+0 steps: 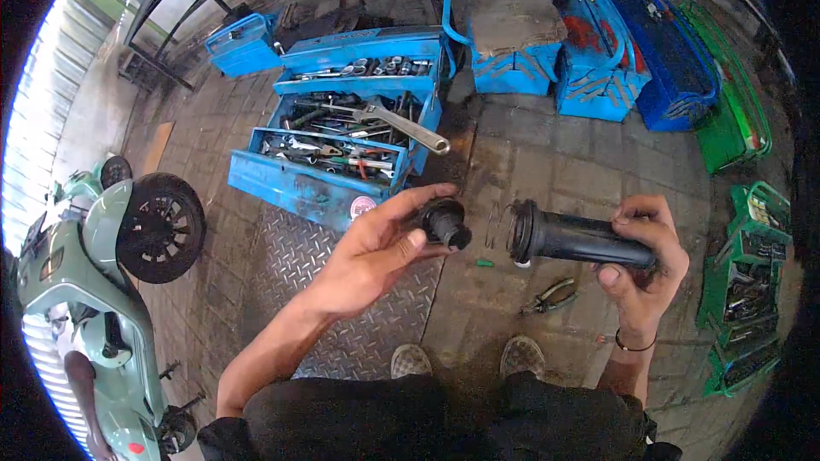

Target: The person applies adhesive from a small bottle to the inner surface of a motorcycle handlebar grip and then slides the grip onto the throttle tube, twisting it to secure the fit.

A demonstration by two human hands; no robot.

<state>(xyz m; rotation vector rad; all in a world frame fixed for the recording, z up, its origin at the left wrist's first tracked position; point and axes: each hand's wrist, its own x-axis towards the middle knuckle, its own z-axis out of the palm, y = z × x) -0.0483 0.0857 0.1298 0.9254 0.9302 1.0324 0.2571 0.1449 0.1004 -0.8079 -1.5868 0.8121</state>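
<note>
My left hand (355,269) grips a black stepped, round part (448,224), its narrow end turned to the right. Opposite it, my right hand (650,250) is closed around the far end of a black cylindrical tube (570,237). The tube lies nearly level, with a ringed collar at its left end. A thin coil spring (494,225) sticks out of that end towards the part in my left hand, and a gap separates the two. On the floor below the tube lie pliers (552,298) and a small green piece (485,263).
Ahead stands an open blue cantilever toolbox (301,189) full of tools, an adjustable wrench (413,129) resting across it. More blue toolboxes (516,77) line the back. An open green toolbox (717,307) stands right, a pale green scooter (125,307) left. Checker plate (288,250) covers some floor.
</note>
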